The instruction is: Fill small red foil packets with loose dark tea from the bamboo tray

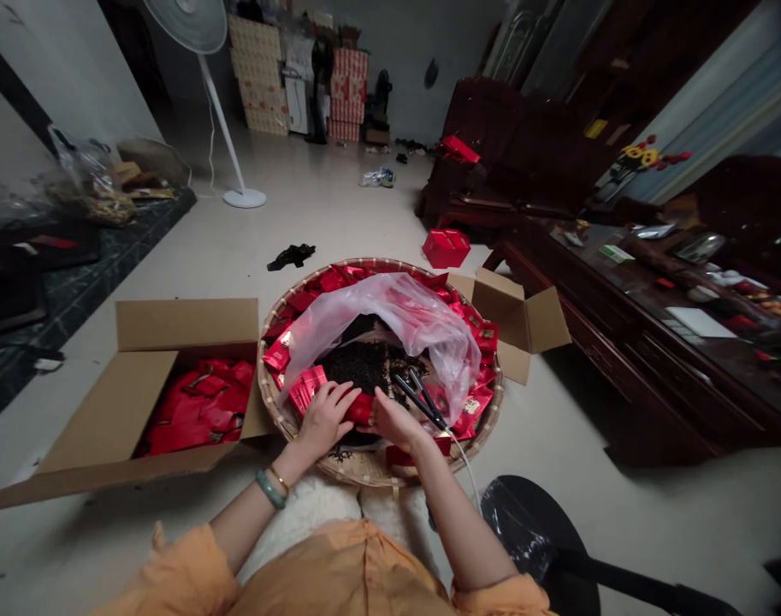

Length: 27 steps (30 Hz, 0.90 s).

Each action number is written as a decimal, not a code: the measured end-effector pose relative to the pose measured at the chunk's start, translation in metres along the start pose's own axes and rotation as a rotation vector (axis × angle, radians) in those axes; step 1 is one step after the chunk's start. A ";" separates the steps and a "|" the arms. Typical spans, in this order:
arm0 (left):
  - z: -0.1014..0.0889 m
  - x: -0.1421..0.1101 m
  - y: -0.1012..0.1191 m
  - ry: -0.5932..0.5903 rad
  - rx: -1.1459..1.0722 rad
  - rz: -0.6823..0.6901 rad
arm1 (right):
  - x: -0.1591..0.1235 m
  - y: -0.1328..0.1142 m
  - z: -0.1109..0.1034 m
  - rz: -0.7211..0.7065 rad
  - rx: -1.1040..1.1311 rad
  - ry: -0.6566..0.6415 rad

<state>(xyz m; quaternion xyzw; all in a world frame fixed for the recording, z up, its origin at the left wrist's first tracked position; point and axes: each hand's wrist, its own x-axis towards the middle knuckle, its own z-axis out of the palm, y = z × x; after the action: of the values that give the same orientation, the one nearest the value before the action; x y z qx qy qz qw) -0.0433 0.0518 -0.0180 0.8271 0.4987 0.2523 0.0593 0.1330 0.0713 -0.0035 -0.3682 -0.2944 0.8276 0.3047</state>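
A small red packet (pixel 362 409) is held between my two hands, low over the near side of a round woven bamboo basket (pixel 496 402). My left hand (pixel 326 419) curls its fingers over the packet's left side. From the right, my right hand (pixel 395 423) grips the other side, its fingers partly hidden. Just beyond lies a heap of dark, loose, tea-like leaves (pixel 357 364) inside a clear plastic bag (pixel 390 299) with its mouth spread. A black hair straightener (pixel 422 400) with a white cord rests beside my right hand. Red packets (pixel 476 406) ring the basket.
Left of the basket an open carton (pixel 108 411) holds many red packets. Another open carton (pixel 524 321) stands at right, near a red box (pixel 446 248). A black stand base (pixel 537 539) is close on my right. A dark wooden table (pixel 588 342) runs along the right.
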 end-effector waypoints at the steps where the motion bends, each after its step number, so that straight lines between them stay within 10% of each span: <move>1: 0.000 0.000 -0.002 0.015 -0.001 -0.023 | -0.002 -0.003 -0.003 -0.004 -0.041 0.034; 8: -0.003 0.004 -0.019 0.183 -0.049 -0.150 | -0.006 -0.025 -0.037 -0.235 -0.224 0.224; 12: -0.005 0.006 -0.023 0.283 -0.082 -0.223 | 0.014 0.001 -0.050 -0.321 -0.701 0.458; 20: -0.007 0.006 -0.023 0.351 -0.127 -0.274 | 0.057 0.030 -0.015 -0.307 -1.400 0.594; 27: -0.010 0.008 -0.023 0.379 -0.141 -0.295 | 0.068 0.028 -0.008 -0.493 -1.473 0.579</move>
<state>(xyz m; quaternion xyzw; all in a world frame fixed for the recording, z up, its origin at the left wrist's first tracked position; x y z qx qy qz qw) -0.0632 0.0681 -0.0142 0.6773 0.5972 0.4256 0.0587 0.0941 0.1048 -0.0570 -0.5969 -0.7434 0.2045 0.2220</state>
